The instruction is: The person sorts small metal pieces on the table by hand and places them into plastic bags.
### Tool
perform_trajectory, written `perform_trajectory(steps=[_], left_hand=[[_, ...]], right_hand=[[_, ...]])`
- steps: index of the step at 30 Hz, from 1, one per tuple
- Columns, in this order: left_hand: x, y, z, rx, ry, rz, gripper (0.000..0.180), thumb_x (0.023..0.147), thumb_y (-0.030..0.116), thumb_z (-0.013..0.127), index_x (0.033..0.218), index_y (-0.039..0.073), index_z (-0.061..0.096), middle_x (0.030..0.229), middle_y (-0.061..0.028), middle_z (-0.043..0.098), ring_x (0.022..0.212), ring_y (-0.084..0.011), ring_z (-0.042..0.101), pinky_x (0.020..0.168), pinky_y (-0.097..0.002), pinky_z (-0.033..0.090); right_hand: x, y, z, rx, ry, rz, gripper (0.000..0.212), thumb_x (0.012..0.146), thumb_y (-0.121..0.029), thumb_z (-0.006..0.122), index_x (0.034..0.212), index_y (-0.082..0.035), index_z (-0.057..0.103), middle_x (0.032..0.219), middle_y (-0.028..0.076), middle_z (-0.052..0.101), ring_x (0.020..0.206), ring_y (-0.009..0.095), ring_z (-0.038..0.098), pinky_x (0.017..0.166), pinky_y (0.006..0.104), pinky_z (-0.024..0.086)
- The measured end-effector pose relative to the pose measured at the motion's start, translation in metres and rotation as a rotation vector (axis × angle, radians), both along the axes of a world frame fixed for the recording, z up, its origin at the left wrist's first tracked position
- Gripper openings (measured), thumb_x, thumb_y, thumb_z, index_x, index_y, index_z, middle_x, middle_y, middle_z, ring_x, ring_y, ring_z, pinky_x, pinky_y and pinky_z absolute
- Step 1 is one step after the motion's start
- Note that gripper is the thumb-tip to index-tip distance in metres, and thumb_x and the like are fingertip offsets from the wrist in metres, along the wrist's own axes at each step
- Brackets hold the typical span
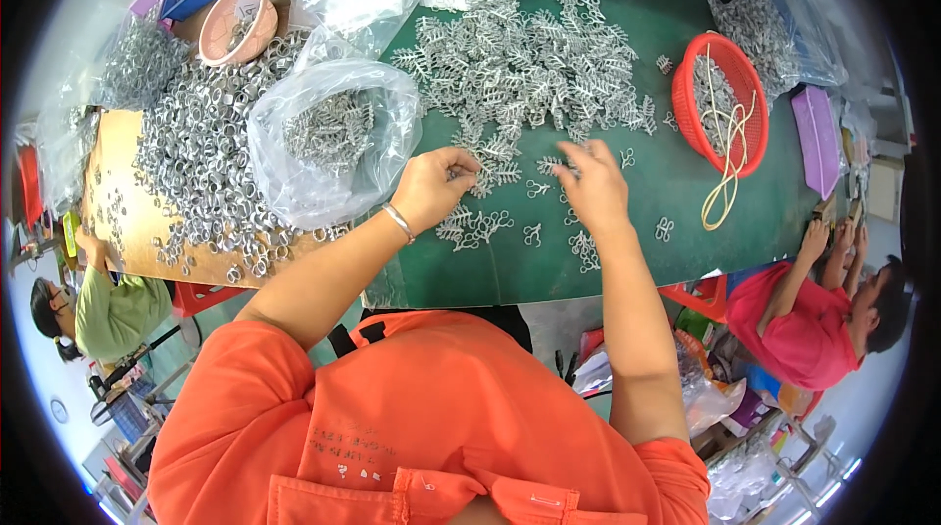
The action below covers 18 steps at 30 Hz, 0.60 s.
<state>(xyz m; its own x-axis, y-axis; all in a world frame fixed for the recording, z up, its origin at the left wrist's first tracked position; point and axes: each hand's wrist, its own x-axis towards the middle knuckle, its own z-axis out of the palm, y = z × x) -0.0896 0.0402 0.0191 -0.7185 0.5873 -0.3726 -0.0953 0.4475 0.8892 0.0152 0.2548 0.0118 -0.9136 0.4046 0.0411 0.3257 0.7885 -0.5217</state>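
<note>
A large heap of silvery leaf-shaped metal pieces [529,59] is spread over the green table top in front of me. My left hand [431,190], with a bracelet at the wrist, is closed at the heap's near edge, its fingers curled round some leaf-shaped metal pieces [459,173]. To its right, my right hand [598,189] hovers just over the table with thumb and fingers apart, close to a single leaf-shaped piece [549,165]. Small loop-ended pieces [475,225] lie near my left hand. A clear plastic bag [384,94] holding more leaf-shaped pieces stands open left of it.
Metal rings [211,138] cover the wooden surface at left, beside a pink basket [257,40]. At right are a red basket [737,84] with looped cord and a purple tray [816,143]. One person [118,304] sits at left, another [809,324] at right.
</note>
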Motion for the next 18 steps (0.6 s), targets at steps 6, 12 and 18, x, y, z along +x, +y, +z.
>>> perform_trajectory(steps=[6,12,18], left_hand=[[0.009,-0.015,0.000,-0.085,0.472,-0.065,0.015,0.073,0.008,0.067,0.087,0.004,0.065,0.086,-0.0098,0.063,0.077,-0.0260,0.062,0.069,-0.0335,0.051],[0.017,-0.011,-0.010,-0.141,0.552,-0.293,0.017,0.069,0.006,0.070,0.085,0.005,0.063,0.087,-0.0102,0.058,0.077,-0.0281,0.059,0.068,-0.0354,0.049],[0.023,-0.022,0.003,0.171,0.653,-0.056,0.015,0.068,-0.003,0.068,0.080,0.004,0.063,0.084,-0.0072,0.056,0.071,-0.0234,0.058,0.061,-0.0301,0.048]], right_hand=[[0.000,0.020,0.008,-1.225,-0.050,-0.223,0.023,0.078,-0.015,0.067,0.096,-0.002,0.062,0.098,0.008,0.061,0.085,0.019,0.061,0.058,0.0274,0.050],[0.005,0.002,0.034,-2.003,0.268,-0.190,0.027,0.079,-0.004,0.061,0.106,-0.002,0.057,0.101,0.012,0.060,0.084,0.022,0.064,0.049,0.0278,0.051],[-0.018,-0.040,0.014,-0.104,-0.107,0.283,0.024,0.075,-0.007,0.063,0.098,-0.010,0.061,0.101,0.011,0.056,0.080,0.030,0.062,0.065,0.0378,0.051]])
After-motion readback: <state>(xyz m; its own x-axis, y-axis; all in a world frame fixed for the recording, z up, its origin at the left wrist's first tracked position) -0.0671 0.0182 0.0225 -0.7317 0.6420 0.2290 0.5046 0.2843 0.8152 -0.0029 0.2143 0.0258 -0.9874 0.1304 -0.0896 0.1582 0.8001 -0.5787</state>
